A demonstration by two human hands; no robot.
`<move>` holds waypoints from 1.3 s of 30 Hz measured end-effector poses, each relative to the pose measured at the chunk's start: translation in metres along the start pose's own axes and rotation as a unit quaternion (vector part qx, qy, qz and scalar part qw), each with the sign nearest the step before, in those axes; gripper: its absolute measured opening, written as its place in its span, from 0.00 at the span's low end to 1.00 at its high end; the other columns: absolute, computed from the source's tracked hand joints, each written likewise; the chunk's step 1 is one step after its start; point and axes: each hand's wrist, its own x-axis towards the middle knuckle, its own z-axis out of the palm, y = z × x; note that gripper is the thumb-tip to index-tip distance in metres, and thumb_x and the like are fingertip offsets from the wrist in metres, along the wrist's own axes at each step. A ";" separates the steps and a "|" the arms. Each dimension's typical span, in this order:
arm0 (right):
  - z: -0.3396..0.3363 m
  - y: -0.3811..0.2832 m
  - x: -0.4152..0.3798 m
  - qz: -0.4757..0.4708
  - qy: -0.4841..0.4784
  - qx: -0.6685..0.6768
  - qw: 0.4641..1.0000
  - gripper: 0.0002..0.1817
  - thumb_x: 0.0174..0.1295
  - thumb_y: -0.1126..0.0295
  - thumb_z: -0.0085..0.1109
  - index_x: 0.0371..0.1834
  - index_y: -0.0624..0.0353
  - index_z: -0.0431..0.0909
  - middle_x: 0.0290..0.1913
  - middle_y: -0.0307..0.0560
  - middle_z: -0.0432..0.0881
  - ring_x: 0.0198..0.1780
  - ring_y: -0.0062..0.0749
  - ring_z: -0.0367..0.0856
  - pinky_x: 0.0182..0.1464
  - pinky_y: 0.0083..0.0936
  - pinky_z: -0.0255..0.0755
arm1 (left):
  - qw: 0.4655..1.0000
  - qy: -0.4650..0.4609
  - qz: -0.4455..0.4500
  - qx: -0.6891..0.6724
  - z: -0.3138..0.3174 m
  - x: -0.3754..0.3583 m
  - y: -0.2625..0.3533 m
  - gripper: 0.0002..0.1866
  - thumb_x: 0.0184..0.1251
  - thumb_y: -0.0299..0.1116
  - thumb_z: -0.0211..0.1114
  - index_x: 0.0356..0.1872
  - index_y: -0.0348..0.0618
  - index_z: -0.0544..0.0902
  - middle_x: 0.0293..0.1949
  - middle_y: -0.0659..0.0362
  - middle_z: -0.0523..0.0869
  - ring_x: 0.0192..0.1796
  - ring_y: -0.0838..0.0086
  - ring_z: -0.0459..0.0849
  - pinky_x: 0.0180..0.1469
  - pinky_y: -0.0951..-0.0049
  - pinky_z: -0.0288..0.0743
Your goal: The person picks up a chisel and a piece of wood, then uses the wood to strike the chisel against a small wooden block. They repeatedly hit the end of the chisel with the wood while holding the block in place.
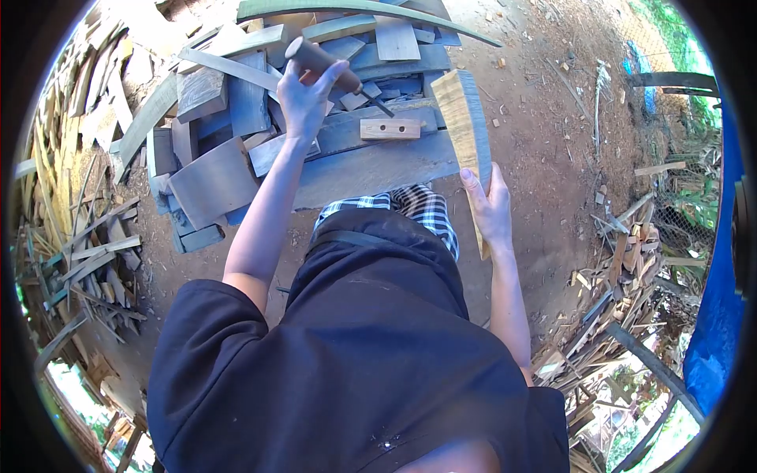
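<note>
My left hand (303, 102) is closed around the thick dark handle of a chisel (331, 67). The chisel slants down to the right, its thin blade ending just above a small wooden block (390, 129) with two dark round holes in its face. That block rests on a wide grey plank (378, 165) in front of my knees. On the other side, my right hand (490, 209) grips the narrow lower part of a long wooden paddle-like piece (461, 110). Its broad end points away from me, right of the block and apart from it.
Several wood offcuts (213, 181) are piled on the left of the work surface, and a long curved board (363, 8) crosses its far side. Scrap wood heaps lie at left (102, 252) and right (631, 260). A blue sheet (714, 331) hangs at far right.
</note>
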 end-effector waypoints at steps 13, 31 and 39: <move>-0.002 0.018 -0.005 0.036 0.037 0.001 0.999 0.27 0.66 0.47 0.61 0.45 0.65 0.76 0.37 0.51 0.85 0.41 0.32 0.83 0.45 0.30 0.75 | 0.985 -0.147 0.022 -0.085 0.069 0.016 -0.008 0.18 0.76 0.40 0.58 0.56 0.42 0.65 0.42 0.58 0.78 0.44 0.78 0.79 0.48 0.73 0.76; 0.001 0.021 -0.005 0.042 0.040 0.004 0.998 0.28 0.66 0.45 0.61 0.44 0.65 0.76 0.36 0.52 0.86 0.40 0.33 0.85 0.45 0.30 0.76 | 0.991 -0.135 -0.009 0.021 0.071 0.017 -0.025 0.25 0.74 0.43 0.60 0.61 0.42 0.61 0.47 0.44 0.81 0.46 0.60 0.83 0.48 0.61 0.77; 0.003 0.023 -0.004 0.034 0.036 -0.008 0.999 0.28 0.65 0.44 0.61 0.44 0.65 0.76 0.36 0.52 0.86 0.41 0.35 0.86 0.45 0.31 0.76 | 0.996 -0.076 -0.015 0.033 0.070 0.016 -0.030 0.24 0.73 0.42 0.62 0.59 0.41 0.62 0.44 0.45 0.83 0.44 0.60 0.84 0.46 0.60 0.77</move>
